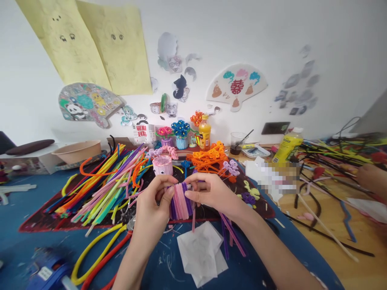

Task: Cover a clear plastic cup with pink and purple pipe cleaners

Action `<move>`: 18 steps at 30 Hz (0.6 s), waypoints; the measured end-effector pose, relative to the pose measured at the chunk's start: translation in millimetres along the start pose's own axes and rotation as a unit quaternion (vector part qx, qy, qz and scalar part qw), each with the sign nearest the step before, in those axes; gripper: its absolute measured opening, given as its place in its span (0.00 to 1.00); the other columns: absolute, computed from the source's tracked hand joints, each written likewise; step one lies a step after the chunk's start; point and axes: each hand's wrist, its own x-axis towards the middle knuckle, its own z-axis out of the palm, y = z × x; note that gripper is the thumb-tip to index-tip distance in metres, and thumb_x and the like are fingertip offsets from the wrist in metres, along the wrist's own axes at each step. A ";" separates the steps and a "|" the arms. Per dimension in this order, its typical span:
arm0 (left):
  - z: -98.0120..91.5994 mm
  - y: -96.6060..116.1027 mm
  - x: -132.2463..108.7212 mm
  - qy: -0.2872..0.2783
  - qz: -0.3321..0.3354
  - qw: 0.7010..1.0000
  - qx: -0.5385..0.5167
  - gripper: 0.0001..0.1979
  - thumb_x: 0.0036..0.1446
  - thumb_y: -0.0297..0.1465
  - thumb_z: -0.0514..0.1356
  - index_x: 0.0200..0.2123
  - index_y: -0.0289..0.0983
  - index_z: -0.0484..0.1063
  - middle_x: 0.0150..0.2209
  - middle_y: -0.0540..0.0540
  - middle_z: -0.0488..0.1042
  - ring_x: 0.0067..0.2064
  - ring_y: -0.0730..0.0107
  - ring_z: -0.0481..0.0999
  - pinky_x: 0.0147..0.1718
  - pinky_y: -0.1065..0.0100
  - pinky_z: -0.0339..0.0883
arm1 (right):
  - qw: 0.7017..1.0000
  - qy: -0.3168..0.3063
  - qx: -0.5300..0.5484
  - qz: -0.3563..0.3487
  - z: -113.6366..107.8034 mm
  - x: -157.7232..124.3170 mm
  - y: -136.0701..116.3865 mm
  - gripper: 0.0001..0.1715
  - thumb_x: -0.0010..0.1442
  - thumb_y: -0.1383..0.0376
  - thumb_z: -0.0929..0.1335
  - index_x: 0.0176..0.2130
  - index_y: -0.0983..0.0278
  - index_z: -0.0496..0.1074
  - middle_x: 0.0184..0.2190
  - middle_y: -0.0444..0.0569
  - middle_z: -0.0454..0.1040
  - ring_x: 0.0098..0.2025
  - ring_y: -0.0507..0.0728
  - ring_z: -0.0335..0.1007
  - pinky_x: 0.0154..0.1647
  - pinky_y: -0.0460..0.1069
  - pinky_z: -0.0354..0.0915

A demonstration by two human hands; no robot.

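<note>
Crowding the blue-topped bench [18, 217], a loose heap of long, many-coloured fuzzy stems [99, 189] spread over the left of a dark mat with a red border [40, 219]. Just behind the person's hands stood a pink-and-white striped cup with small dark eyes [162, 166]; to its right lay a tangled pile of orange fuzzy flowers [208, 157], with lilac fuzzy flowers [230, 167] beside it. Nearer the wall stood a plastic bottle of orange drink [204, 135]. At the near left lay a yellow fuzzy loop [80, 251] and a blurred blue glue gun [50, 272]. Another person's hand [370, 177] showed at the far right edge, its hold unclear.

A small panel of pink and purple fuzzy strips [181, 203] was held up between the two hands, hiding some of the mat; creased white paper [199, 251] lay below it on the bench.

The left hand [152, 203] reached up from the lower left, fingers curled, its grip pinching the panel's upper left edge. The right hand [211, 191] faced it — forearm slanting across the mat and covering part of it — with its grip pinching the upper right edge, thumb in front. Loose purple and pink stems [232, 237] showed beneath the right wrist.
</note>
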 end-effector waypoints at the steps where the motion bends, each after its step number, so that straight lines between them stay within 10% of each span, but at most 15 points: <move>1: 0.2 -0.1 0.3 0.002 0.001 1.000 -0.001 0.05 0.58 0.30 0.57 0.36 0.38 0.71 0.32 0.49 0.76 0.33 0.73 0.76 0.30 0.76 0.67 | 1.000 0.000 -0.009 -0.009 0.4 0.0 -0.5 0.28 0.48 0.49 0.76 0.41 0.65 0.75 0.27 0.40 0.61 0.27 0.49 0.60 0.28 0.46 0.62; 18: 0.0 -0.3 1.4 0.019 -0.011 1.000 0.009 0.05 0.57 0.31 0.57 0.36 0.38 0.71 0.33 0.49 0.76 0.34 0.70 0.76 0.30 0.72 0.65 | 0.992 -0.077 -0.094 0.024 -3.9 -3.4 6.9 0.31 0.40 0.54 0.81 0.37 0.61 0.66 0.26 0.37 0.60 0.26 0.49 0.57 0.25 0.44 0.55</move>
